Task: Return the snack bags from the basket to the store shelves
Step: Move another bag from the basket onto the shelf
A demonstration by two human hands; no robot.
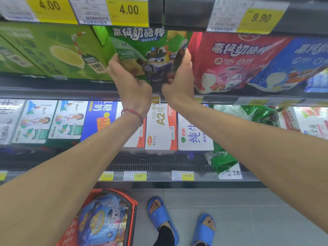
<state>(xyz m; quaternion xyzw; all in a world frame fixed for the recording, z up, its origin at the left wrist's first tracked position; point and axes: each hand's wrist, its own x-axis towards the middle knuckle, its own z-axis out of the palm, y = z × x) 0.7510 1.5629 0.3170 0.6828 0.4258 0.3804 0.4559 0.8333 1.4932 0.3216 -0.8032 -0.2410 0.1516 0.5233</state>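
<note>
At the upper shelf [53,93], front edge: green snack bag [142,50] is held upright, its bottom edge just over the shelf lip.
- Left grip [129,82]: fingers clasp the bag's left edge, thumb curled at the lower corner. Red cord [133,113] on that wrist.
- Right grip [179,80]: fingers run up the bag's right edge, thumb pinches the bottom edge. Both grips are grasping the bag.
- Left margin: green carton [53,52] just beside the bag; the bag's left edge overlaps the carton's right end.
- Right margin: red bag [236,61] leans just beside the right grip's fingers; blue bag [298,61] further right.
- Overhead: the bag's top reaches the price rail [127,11] of the shelf above; little room there.
- Below: milk cartons [160,128] on the lower shelf, behind the forearms.
- Floor: red basket [134,206] at lower left, well apart from the upper shelf, with blue bags [104,221] inside. Blue sandals [163,215] stand just right of the basket.
</note>
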